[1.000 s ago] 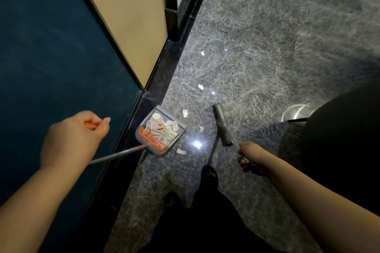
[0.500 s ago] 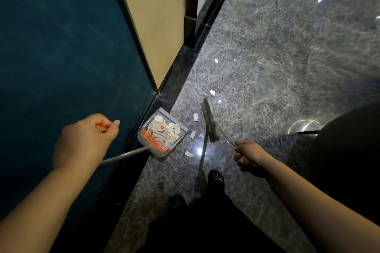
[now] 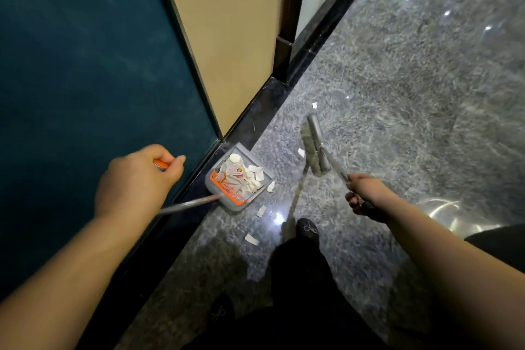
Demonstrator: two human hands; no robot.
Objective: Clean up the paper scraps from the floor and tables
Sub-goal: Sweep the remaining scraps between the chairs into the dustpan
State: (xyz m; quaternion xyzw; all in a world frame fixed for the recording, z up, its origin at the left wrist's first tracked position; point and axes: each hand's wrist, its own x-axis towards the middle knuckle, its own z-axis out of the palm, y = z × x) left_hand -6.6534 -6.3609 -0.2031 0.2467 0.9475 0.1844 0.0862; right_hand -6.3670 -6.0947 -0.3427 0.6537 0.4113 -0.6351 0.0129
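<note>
My left hand (image 3: 136, 179) grips the orange-tipped handle of a long-handled grey dustpan (image 3: 241, 203). The pan sits on the grey stone floor against the dark skirting and holds several white paper scraps (image 3: 251, 176). My right hand (image 3: 363, 193) grips the metal handle of a broom; its grey head (image 3: 314, 145) is on the floor to the right of the pan. Loose scraps lie on the floor: one (image 3: 301, 152) just left of the broom head, one (image 3: 314, 105) beyond it, one (image 3: 270, 186) at the pan's lip, and others (image 3: 261, 210) (image 3: 251, 239) nearer my feet.
A teal wall panel (image 3: 85, 65) and a beige panel (image 3: 227, 37) rise on the left, with a dark skirting (image 3: 255, 111) along their base. My black shoes (image 3: 306, 229) and dark trousers are at the bottom. A round metal base (image 3: 443, 213) gleams at the right.
The broom head has swung away from me, further up the floor and past the scrap beside it. The dustpan and my left hand have stayed in place; the view has shifted.
</note>
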